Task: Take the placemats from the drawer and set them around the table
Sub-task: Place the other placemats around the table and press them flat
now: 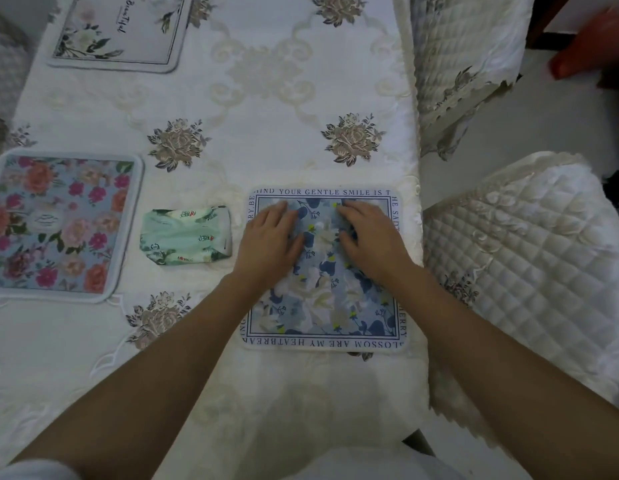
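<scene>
**Inspector:** What is recorded at the centre right of the frame?

**Recorder:** A rectangular blue-and-white floral placemat with a border of dark printed lettering is found lying flat on the table under a cream embroidered tablecloth. It is set close to the table's right edge.

**Inspector:** How are the hands noted?

**Recorder:** The left hand is laid palm down on the upper left part of that placemat, with fingers straight and close together. The right hand is laid palm down on the upper right part, with fingers extended. Nothing is pinched or gripped by either hand. A strip of the pattern is seen between them.

**Inspector:** Are other placemats logged?

**Recorder:** A pink-and-orange floral placemat with a pale grey rim is logged flat on the cloth at the left edge of the frame. A white placemat with a dark line border, flower sprays and script lettering is logged at the upper left, partly cut off by the frame.

**Inspector:** Anything further?

**Recorder:** A crumpled pale green tissue packet is noted between the pink and blue placemats, touching neither. A cream quilted chair cover is seen at mid right, and a second quilted cover at the upper right. A red object in the upper right corner is too blurred to be identified; it is possibly a stool.
</scene>
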{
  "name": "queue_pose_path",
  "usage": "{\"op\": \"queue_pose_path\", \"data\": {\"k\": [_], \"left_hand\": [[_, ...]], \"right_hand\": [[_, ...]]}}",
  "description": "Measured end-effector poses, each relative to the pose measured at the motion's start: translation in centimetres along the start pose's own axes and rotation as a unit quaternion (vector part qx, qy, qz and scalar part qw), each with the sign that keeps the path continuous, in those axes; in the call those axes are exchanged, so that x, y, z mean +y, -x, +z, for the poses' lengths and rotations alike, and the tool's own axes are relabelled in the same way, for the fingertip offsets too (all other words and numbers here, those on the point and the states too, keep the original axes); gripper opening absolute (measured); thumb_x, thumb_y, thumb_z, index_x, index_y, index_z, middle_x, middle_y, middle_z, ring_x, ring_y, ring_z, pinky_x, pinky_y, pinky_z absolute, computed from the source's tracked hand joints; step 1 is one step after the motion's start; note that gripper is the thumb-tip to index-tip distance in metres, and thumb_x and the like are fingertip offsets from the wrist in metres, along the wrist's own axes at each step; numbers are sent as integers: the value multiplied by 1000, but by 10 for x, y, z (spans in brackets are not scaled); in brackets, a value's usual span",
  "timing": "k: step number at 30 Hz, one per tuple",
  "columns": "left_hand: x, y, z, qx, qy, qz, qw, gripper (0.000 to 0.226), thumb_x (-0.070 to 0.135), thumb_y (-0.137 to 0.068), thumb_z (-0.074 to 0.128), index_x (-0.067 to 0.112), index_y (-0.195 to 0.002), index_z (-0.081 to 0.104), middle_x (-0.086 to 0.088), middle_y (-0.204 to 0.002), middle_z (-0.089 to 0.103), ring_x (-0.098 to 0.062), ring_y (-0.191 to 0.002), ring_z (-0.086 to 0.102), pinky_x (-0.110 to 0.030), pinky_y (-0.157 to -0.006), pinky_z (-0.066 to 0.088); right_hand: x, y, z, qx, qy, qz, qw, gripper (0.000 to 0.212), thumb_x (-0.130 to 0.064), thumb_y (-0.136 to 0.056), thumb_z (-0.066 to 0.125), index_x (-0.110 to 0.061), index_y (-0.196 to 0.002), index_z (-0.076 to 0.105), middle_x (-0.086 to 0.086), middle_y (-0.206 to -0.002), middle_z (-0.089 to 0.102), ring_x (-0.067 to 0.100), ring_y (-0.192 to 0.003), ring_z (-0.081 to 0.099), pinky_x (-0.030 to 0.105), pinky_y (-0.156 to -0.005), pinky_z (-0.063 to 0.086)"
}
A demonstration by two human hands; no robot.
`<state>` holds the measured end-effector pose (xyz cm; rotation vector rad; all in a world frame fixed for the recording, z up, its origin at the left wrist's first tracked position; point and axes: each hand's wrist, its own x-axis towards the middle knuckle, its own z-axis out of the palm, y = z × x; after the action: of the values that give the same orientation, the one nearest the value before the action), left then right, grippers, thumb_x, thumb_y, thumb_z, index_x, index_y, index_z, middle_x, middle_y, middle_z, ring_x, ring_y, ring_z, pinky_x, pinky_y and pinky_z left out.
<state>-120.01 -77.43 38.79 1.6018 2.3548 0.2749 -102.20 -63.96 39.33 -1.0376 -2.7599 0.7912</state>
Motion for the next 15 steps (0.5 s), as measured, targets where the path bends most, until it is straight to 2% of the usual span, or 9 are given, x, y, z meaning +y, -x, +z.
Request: {"op": "queue_pose_path", "data": {"k": [4,8,15], "left_hand": [[9,-29,0,-33,-19,47,998,67,54,-97,24,17,-149,43,-9,-158,37,-31,-144,33,-45,-117,27],[4,-28,4,-41,-47,66,996,63,52,-101,25,18,-151,41,-10,-160,34,-29,-147,29,-43,-118,22],[-32,-1,-1,-20,-74,14,997,62,51,-103,29,16,-152,38,-13,-160,34,-31,-146,31,-44,-117,24]], "right_hand": [[-9,-24,11,-22,28,-30,999,53,-27,-95,54,-11,-145,46,9,-151,44,29,-140,36,47,-115,32],[-3,-23,15,-15,70,-33,997,53,-28,-94,53,-12,-144,47,8,-153,43,29,-141,36,47,-115,31],[24,-3,4,-5,86,10,996,56,-30,-93,54,-10,-145,45,12,-153,41,33,-142,35,49,-116,29]]}}
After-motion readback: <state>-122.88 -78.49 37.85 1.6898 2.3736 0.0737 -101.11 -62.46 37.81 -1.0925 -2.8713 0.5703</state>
